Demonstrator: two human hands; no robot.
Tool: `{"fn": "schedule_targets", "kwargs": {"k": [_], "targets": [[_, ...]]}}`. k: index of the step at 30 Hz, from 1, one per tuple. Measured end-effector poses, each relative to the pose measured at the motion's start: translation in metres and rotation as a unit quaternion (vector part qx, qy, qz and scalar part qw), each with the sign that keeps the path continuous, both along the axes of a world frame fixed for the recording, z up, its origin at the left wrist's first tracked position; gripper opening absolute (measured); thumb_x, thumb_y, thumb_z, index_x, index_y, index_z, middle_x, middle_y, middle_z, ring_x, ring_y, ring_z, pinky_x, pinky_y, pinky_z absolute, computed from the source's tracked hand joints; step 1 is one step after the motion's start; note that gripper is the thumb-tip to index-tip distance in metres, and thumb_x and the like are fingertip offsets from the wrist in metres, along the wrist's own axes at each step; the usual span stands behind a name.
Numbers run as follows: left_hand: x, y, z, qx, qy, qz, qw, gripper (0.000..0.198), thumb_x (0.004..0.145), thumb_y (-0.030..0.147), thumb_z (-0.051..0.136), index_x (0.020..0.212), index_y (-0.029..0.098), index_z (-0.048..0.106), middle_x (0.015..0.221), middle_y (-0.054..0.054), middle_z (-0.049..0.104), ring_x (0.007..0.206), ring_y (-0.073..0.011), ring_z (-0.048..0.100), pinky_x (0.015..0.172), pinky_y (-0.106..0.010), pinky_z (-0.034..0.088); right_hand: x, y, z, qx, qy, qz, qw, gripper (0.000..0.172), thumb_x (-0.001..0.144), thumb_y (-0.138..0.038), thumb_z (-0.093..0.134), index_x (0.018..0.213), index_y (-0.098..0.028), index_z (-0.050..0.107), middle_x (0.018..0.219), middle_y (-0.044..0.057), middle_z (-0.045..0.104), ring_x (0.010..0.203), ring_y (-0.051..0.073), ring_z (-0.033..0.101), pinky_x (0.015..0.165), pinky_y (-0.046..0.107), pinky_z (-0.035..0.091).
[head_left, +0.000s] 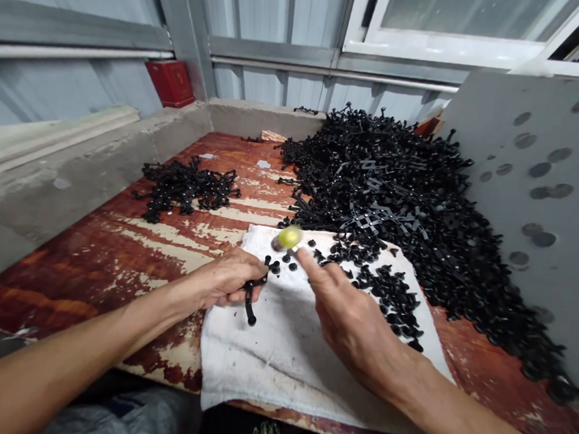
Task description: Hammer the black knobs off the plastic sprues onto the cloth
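White cloth was spread over the near middle of a worn red-brown wooden-looking tabletop. At the cloth's left side, the left hand pinched a black jointed strip with knobbed ends, one end pointing nearward. Beside it, the right hand was wrapped around a small, blurred, yellow-headed tool, near loose round black pieces on the cloth. Farther off, a small pile of black jointed parts lay left and a far larger black heap right, before a pale corrugated metal wall.
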State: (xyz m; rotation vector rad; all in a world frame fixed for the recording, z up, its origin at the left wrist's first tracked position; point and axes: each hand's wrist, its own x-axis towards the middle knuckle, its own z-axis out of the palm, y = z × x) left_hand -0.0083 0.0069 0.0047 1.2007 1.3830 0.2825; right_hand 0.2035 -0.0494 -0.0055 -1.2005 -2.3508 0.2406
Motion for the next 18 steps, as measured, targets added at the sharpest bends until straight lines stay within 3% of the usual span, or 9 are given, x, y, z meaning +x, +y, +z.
{"fn": "schedule_targets", "kwargs": {"k": [2, 6, 10, 13, 18], "targets": [[0.0003, 0.0002, -0.0008, 0.003, 0.004, 0.001, 1.0, 0.034, 0.076, 0.035, 0.055, 0.048, 0.016, 0.053, 0.027, 0.005, 0.032, 0.024, -0.0033, 0.017, 0.031, -0.018, 0.007, -0.0005, 0.0004, -0.0009, -0.029, -0.034, 0.009, 0.999, 0.077, 0.076, 0.002, 0.034, 0.15, -0.016, 0.031, 0.076, 0.004, 0.051, 0.049, 0.015, 0.041, 0.05, 0.027, 0.043], [0.0016, 0.0004, -0.001, 0.002, 0.002, 0.004, 1.0, 0.032, 0.076, 0.033, 0.054, 0.049, 0.016, 0.053, 0.029, 0.004, 0.036, 0.024, -0.0036, 0.019, 0.03, -0.018, 0.009, -0.0005, 0.0023, -0.0004, -0.003, 0.028, -0.025, 0.999, 0.07, 0.085, -0.005, 0.033, 0.153, -0.017, 0.026, 0.087, 0.009, 0.056, 0.058, 0.018, 0.049, 0.056, 0.031, 0.048], [0.0032, -0.0004, 0.0019, 0.001, 0.018, 0.011, 1.0, 0.035, 0.078, 0.032, 0.053, 0.048, 0.016, 0.052, 0.027, 0.005, 0.033, 0.024, -0.0038, 0.019, 0.03, -0.018, 0.01, -0.0002, 0.0047, -0.0026, -0.041, 0.002, 0.006, 0.999, 0.07, 0.08, -0.003, 0.035, 0.148, -0.018, 0.037, 0.078, 0.007, 0.057, 0.051, 0.017, 0.047, 0.053, 0.031, 0.048], [0.0031, -0.0004, 0.0024, -0.002, 0.024, 0.015, 1.0, 0.035, 0.077, 0.035, 0.055, 0.048, 0.016, 0.051, 0.028, 0.004, 0.036, 0.024, -0.004, 0.02, 0.029, -0.018, 0.01, -0.0016, 0.0025, -0.0045, -0.042, 0.063, -0.025, 0.997, 0.066, 0.084, -0.007, 0.035, 0.149, -0.017, 0.035, 0.089, 0.012, 0.062, 0.064, 0.021, 0.055, 0.061, 0.036, 0.052], [0.0023, -0.0043, 0.0038, 0.013, 0.028, -0.002, 1.0, 0.038, 0.08, 0.04, 0.055, 0.05, 0.016, 0.052, 0.028, 0.006, 0.033, 0.025, -0.0037, 0.02, 0.031, -0.018, 0.011, -0.0048, 0.0026, 0.0023, -0.098, 0.13, -0.014, 0.986, 0.043, 0.083, -0.014, 0.043, 0.123, -0.022, 0.059, 0.072, 0.004, 0.059, 0.062, 0.02, 0.054, 0.063, 0.034, 0.048]]}}
